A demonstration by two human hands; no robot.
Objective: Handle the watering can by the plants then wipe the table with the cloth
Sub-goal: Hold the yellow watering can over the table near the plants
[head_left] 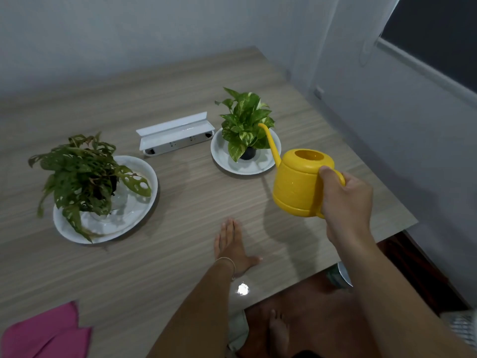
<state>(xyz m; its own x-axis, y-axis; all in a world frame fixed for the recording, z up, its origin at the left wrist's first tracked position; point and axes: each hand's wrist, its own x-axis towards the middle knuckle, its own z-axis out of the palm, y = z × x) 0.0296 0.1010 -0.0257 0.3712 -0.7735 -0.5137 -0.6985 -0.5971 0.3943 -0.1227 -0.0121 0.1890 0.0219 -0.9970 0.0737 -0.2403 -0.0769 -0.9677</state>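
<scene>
Both hands are busy in different ways, though going left to right the pink cloth (49,332) comes first, lying at the near left corner of the bench (167,254), untouched. Beyond it stands the holey-leaved plant (85,177) in its white dish (144,202), then a white socket box (178,136) toward the back. My left hand (232,249) rests flat on the bench, fingers spread, holding nothing. Right of that, the variegated plant (245,122) sits in a small white dish (222,161). My right hand (346,200) is wrapped round the handle of the yellow watering can (296,184), held clear of the bench, its spout (269,143) reaching over that dish among the leaves.

The risk, as I judge it: tilt too sharply and water overshoots the little pot, floods the shallow dish, and runs toward the socket box. The spout could also snag leaves and topple the pot.
</scene>
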